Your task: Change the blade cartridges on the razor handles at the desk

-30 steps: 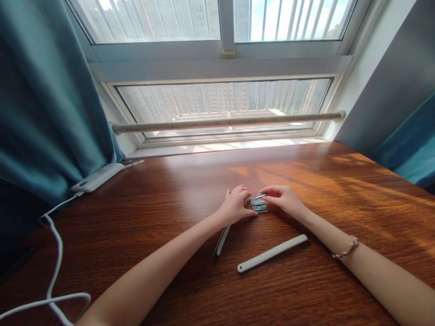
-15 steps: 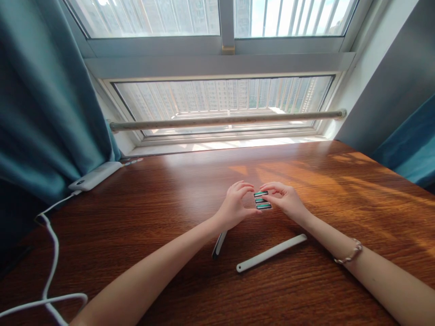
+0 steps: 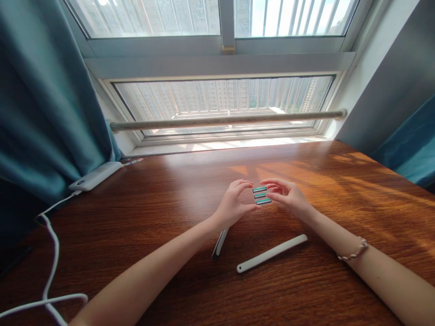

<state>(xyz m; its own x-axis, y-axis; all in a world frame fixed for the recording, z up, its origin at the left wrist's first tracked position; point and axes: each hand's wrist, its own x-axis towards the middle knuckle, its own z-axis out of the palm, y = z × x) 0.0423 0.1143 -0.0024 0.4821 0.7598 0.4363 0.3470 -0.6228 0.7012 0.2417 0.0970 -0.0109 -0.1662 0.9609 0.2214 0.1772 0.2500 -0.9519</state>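
Between my two hands, above the table, is a small pack of razor cartridges (image 3: 261,196), three dark bars with green strips one above another. My left hand (image 3: 232,204) grips its left edge, thumb below and fingers at the top corner. At the right side, my right hand (image 3: 288,198) has its thumb and fingers closed on the pack's edge. A slim white handle (image 3: 272,253) with a hole at one end lies on the wood nearer to me. Under my left wrist, a second white-and-black handle (image 3: 219,244) is partly hidden.
The brown wooden table (image 3: 163,181) reaches to the window. At the back left, a white power bank (image 3: 97,175) has a white cable (image 3: 54,253) running down the left side. A blue curtain (image 3: 50,90) hangs at the left. A horizontal rail (image 3: 227,120) crosses the window.
Both hands have lifted the pack slightly away from me, and it tilts a little differently. My right hand has shifted slightly to the right. The handles lie where they were.
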